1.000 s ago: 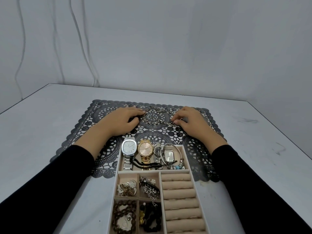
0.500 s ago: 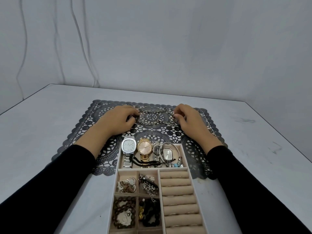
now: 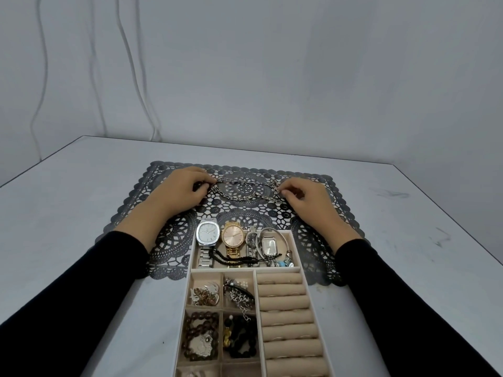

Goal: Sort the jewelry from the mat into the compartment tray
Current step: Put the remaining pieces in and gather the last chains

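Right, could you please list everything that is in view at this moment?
chain: one, silver, on the mat between the hands
mat: one, dark grey lace, on the table
tray: one, beige, partly on the mat's near edge
watches: four, silver and gold, tray's far compartment
brown bead bracelet: one, a left compartment
black bead bracelet: one, compartment right of it
ring rolls: beige, tray's right column
table: one, pale grey
cables: several, white, on the back wall
left hand: pinches the chain's left end
right hand: pinches the chain's right end
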### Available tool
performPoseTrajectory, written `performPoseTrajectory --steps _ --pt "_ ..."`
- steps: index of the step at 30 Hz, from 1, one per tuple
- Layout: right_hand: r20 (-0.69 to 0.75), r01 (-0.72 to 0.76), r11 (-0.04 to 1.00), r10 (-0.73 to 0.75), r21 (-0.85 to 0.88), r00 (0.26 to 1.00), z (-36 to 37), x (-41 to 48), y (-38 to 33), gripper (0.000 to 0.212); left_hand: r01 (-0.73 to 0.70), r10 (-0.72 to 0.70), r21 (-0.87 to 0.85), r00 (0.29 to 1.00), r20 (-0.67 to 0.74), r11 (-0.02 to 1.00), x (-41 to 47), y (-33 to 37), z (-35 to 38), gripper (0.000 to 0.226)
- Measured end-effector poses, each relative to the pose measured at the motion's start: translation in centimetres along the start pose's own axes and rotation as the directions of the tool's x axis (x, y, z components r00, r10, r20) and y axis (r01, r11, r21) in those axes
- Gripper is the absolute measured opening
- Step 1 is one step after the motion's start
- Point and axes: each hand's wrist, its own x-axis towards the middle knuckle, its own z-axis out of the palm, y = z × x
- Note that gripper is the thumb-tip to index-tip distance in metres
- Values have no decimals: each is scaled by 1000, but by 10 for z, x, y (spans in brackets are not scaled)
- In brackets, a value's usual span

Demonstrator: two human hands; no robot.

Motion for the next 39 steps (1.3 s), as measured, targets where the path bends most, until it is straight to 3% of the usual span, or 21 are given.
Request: performPoseTrajectory --steps 15,19,26,39 --pt "75 -115 993 115 7 991 -7 -12 -4 12 150 -159 -163 987 -40 975 -17 -3 -11 20" --pt "102 -152 987 156 -45 982 -8 -8 -11 18 209 -214 -147 977 -18 967 -13 1 -14 19" --pt "85 -219 969 229 -111 970 -5 0 -16 10 250 -253 -114 967 -19 962 -7 9 -17 16" --pt "165 -191 929 253 -318 953 -1 1 -9 21 91 -93 -28 991 -98 995 -13 3 -9 14"
